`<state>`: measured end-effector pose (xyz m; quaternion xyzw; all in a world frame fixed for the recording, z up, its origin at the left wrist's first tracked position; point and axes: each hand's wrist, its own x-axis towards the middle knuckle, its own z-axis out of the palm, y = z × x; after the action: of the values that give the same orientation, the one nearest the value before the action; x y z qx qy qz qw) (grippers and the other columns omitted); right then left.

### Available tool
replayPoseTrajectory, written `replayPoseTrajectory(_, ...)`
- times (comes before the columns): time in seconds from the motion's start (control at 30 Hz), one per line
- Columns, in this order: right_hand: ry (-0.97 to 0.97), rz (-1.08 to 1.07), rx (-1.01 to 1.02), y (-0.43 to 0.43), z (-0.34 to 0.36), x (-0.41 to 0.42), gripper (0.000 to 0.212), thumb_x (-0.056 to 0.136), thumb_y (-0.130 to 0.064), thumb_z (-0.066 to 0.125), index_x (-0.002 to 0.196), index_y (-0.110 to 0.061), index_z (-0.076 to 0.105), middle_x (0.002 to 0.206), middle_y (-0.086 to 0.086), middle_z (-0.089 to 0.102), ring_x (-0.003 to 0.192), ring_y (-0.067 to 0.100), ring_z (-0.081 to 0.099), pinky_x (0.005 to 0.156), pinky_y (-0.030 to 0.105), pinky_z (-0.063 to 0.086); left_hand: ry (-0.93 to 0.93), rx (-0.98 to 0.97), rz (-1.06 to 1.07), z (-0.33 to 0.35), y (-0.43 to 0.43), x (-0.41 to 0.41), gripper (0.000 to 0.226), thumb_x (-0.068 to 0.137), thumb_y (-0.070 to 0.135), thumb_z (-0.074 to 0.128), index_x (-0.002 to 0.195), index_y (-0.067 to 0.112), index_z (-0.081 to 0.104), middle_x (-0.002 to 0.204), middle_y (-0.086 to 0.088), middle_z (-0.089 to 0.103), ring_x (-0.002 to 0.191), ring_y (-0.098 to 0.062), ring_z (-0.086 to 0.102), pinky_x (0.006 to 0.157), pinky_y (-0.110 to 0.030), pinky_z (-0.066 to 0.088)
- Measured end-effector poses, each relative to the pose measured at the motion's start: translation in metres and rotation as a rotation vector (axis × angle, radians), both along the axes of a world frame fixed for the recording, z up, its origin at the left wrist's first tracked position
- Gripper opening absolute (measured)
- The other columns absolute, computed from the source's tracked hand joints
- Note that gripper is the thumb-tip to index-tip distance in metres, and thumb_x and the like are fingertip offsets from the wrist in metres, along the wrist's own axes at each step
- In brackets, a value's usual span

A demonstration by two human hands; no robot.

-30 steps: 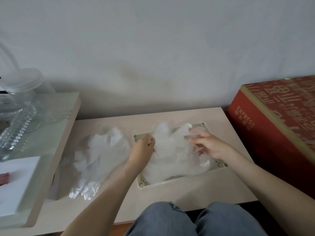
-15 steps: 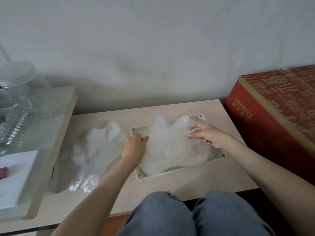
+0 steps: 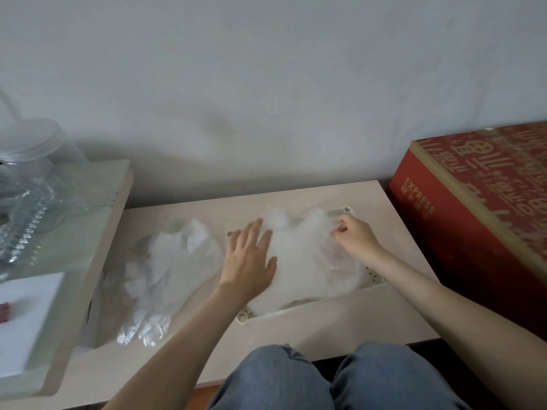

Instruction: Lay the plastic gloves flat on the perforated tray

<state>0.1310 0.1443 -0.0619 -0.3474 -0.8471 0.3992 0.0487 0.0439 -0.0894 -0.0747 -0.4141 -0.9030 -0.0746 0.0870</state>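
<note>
A cream perforated tray (image 3: 375, 276) lies on the low beige table (image 3: 325, 329), mostly covered by clear plastic gloves (image 3: 307, 261) spread over it. My left hand (image 3: 250, 261) presses flat, fingers straight, on the left part of these gloves. My right hand (image 3: 353, 236) pinches the far right edge of a glove near the tray's far right corner. A second heap of crumpled clear gloves (image 3: 165, 267) lies on the table left of the tray, with glove fingers reaching the front.
A red cardboard box (image 3: 479, 220) stands right of the table. At left a raised shelf (image 3: 88, 247) carries clear glass ware (image 3: 26, 187) and a white box (image 3: 23, 321). A wall runs behind. My knees (image 3: 325, 380) are at the table's front edge.
My left hand has uncurled and now lies flat on the gloves. My right hand has shifted a little toward the tray's far right corner, still pinching the glove.
</note>
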Motion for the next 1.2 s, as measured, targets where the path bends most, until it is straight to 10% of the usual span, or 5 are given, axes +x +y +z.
replayPoseTrajectory(0.17, 0.241, 0.213, 0.588, -0.018, -0.002, -0.001, 0.042, 0.077, -0.011, 0.051, 0.118, -0.005, 0.057, 0.113, 0.013, 0.062, 0.102, 0.038, 0.056, 0.088, 0.043, 0.040, -0.248, -0.296, -0.159, -0.014, 0.008, 0.004, 0.091, 0.072, 0.070, -0.011, 0.153, 0.031, 0.001, 0.159, -0.003, -0.020, 0.146, -0.021, -0.020, 0.114, -0.042, -0.016)
replayPoseTrajectory(0.5, -0.197, 0.760, 0.788, -0.044, -0.033, 0.007, 0.081, 0.081, -0.055, -0.003, 0.152, -0.023, 0.018, 0.162, -0.002, 0.001, 0.147, 0.016, -0.014, 0.104, 0.034, -0.032, -0.331, -0.415, -0.071, -0.035, 0.012, 0.003, 0.078, 0.088, 0.072, 0.007, 0.146, 0.029, -0.024, 0.157, -0.001, -0.027, 0.144, -0.019, -0.025, 0.117, -0.043, -0.014)
replayPoseTrajectory(0.73, -0.200, 0.457, 0.929, -0.010, -0.018, 0.009, 0.047, 0.081, -0.030, 0.032, 0.113, -0.012, 0.061, 0.133, 0.009, 0.053, 0.127, 0.025, 0.042, 0.109, 0.044, 0.010, -0.294, -0.390, -0.089, -0.040, 0.009, 0.003, 0.093, 0.068, 0.074, -0.013, 0.149, 0.029, -0.021, 0.157, -0.001, -0.025, 0.145, -0.019, -0.023, 0.116, -0.043, -0.014)
replayPoseTrajectory(0.93, -0.142, 0.186, 0.762, -0.002, 0.005, 0.004, 0.049, 0.084, -0.012, 0.049, 0.134, -0.010, 0.044, 0.143, 0.006, 0.039, 0.127, 0.028, 0.035, 0.104, 0.038, 0.021, -0.298, -0.382, -0.084, -0.038, 0.010, 0.004, 0.095, 0.067, 0.074, -0.013, 0.150, 0.027, -0.020, 0.157, -0.002, -0.025, 0.145, -0.020, -0.023, 0.116, -0.042, -0.014)
replayPoseTrajectory(1.2, 0.283, 0.905, 0.437, -0.063, 0.012, 0.007, 0.053, 0.090, -0.002, 0.046, 0.142, -0.008, 0.040, 0.143, 0.008, 0.044, 0.131, 0.016, 0.035, 0.111, 0.020, 0.022, -0.314, -0.393, -0.072, -0.034, 0.011, 0.005, 0.079, 0.092, 0.067, 0.012, 0.151, 0.023, -0.016, 0.159, -0.002, -0.022, 0.145, -0.019, -0.022, 0.118, -0.043, -0.012)
